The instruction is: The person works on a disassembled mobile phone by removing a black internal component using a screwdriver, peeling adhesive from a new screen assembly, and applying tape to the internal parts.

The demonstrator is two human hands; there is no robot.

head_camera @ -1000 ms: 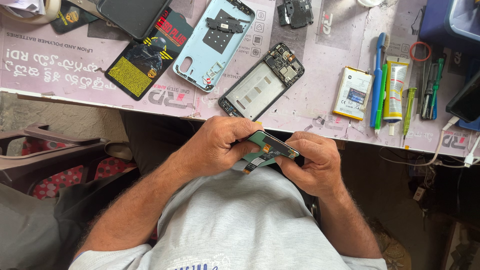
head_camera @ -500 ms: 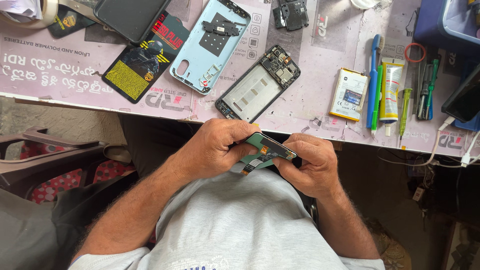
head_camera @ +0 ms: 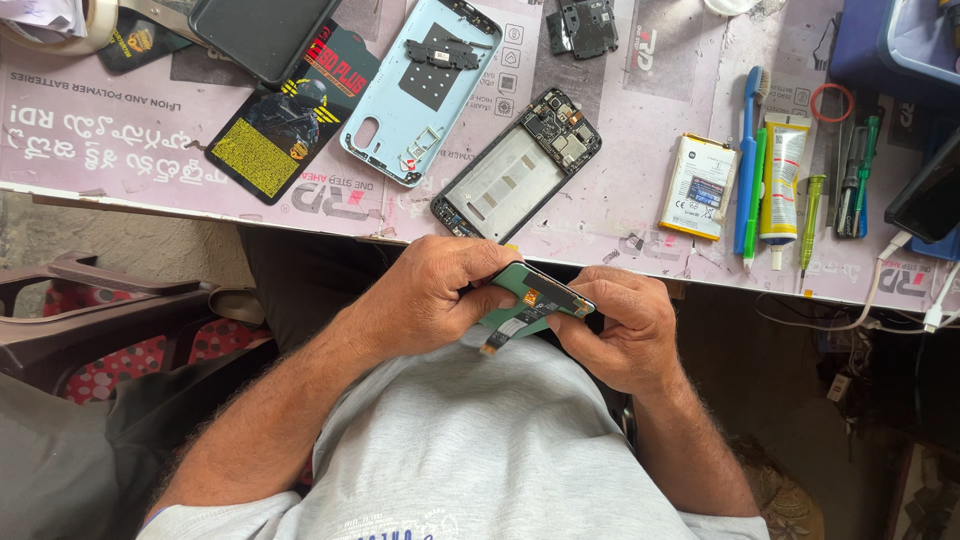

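while both hands grip the display module: bench status

while the person sits at the bench edge, both hands are held above the lap, just below the table rim. the left hand (head_camera: 430, 295) is clenched over the near end of a green display module (head_camera: 545, 292), fingers curled across its top edge. the right hand (head_camera: 615, 325) grasps the opposite end of the same module, thumb pressed along its side. the module is tilted, with its green back facing up and a small orange patch showing. a flat ribbon cable (head_camera: 505, 335) hangs from its underside toward the grey shirt (head_camera: 480, 450).

items on the work mat (head_camera: 640, 120), well apart from the hands:
- a black phone mid-frame (head_camera: 515, 170) lies diagonally, closest to the hands, with circuit parts visible at its upper end.
- a light blue back cover (head_camera: 420, 90) lies to the left of the frame, inner side up, with a black plate on it.
- a black and yellow package (head_camera: 290, 125) lies further left, partly under a dark phone (head_camera: 265, 35).
- a white battery (head_camera: 698, 187) lies right of the frame.
- a blue toothbrush (head_camera: 747, 160), a green pen-shaped tool (head_camera: 755, 195), a white tube (head_camera: 783, 180) and a green screwdriver (head_camera: 808, 220) lie side by side beside the battery.
- a red rubber ring (head_camera: 830, 102) lies above the tube.

a dark chair arm (head_camera: 110, 310) stands at the lower left.
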